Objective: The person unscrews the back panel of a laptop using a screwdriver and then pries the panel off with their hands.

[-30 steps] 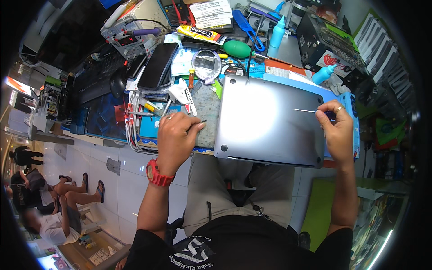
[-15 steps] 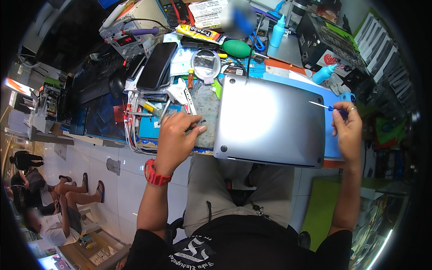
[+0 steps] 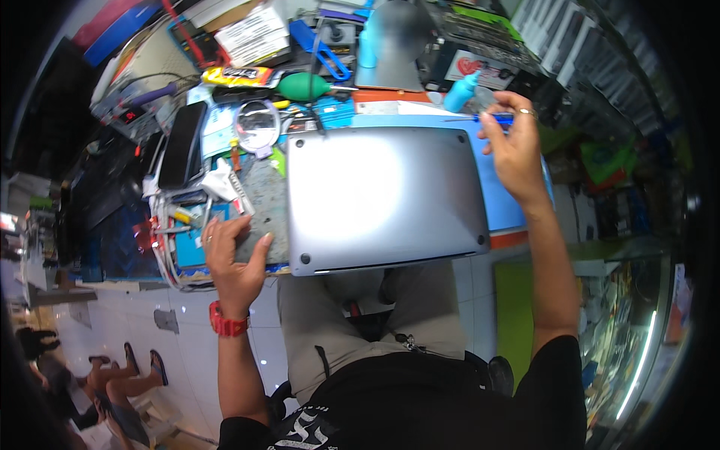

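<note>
Grey work mat (image 3: 266,202) on the bench has the left hand (image 3: 234,259) resting on its near edge, fingers loosely spread, holding nothing. Just right of it sits the silver laptop (image 3: 382,196), flipped bottom-up. Past its far right corner, the right hand (image 3: 514,146) pinches a blue screwdriver (image 3: 480,118), lifted off the laptop.

Bright overhead light fell on the bench (image 3: 517,214) and left a broad white glare on the grey laptop (image 3: 382,195). The fisheye lens bent straight edges toward a black rim. The middle was fairly sharp; the outer clutter was smeared, and the lower left corner dim.
</note>
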Available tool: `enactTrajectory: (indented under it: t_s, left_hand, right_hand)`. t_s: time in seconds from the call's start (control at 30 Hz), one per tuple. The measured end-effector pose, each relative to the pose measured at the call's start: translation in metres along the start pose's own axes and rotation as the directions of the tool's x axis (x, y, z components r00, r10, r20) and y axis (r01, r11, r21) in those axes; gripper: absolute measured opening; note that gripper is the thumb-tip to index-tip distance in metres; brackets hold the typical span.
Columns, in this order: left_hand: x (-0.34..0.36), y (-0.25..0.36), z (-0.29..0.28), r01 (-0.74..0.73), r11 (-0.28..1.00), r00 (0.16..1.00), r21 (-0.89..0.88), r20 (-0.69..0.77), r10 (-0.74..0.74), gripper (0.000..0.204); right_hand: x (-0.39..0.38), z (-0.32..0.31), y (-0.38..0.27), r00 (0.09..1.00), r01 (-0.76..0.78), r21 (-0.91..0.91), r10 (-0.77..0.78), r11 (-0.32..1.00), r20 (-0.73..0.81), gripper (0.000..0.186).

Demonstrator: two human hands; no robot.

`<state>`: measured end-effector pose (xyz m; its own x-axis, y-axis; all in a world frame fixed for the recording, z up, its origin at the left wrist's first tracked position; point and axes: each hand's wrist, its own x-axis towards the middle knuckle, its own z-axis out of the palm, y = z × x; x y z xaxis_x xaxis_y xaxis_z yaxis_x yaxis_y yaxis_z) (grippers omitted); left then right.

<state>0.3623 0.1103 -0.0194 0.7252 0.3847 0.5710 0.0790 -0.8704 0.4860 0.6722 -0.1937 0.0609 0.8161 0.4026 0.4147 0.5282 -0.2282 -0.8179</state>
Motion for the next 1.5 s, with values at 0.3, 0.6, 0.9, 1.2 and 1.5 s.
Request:
enactTrajectory:
  t_s: [0.3,0.6,0.9,1.2,1.5]
  left_hand:
    - [-0.002,-0.001,0.003,0.042,0.999,0.999,-0.016,0.022,-0.041,0.039]
    - [-0.002,-0.002,0.002,0.026,1.000,0.999,-0.006,0.027,-0.026,0.038]
    - [-0.003,-0.003,0.004,0.004,1.000,1.000,0.007,0.012,-0.004,0.037]
    - [-0.002,-0.002,0.003,0.005,1.000,1.000,0.004,0.016,-0.005,0.038]
    - [-0.003,-0.003,0.004,0.009,1.000,1.000,-0.015,0.006,-0.009,0.039]
  right_hand:
    - [0.024,0.003,-0.002,0.967,0.217,-0.408,-0.138,0.887,0.215,0.023]
    - [0.044,0.029,-0.015,0.932,0.239,-0.502,-0.051,0.831,0.359,0.027]
    - [0.047,0.032,-0.015,0.928,0.241,-0.523,-0.036,0.817,0.371,0.026]
    - [0.053,0.028,-0.025,0.867,0.377,-0.555,-0.072,0.741,0.493,0.022]
    - [0.087,0.029,-0.036,0.648,0.616,-0.452,-0.088,0.645,0.757,0.026]
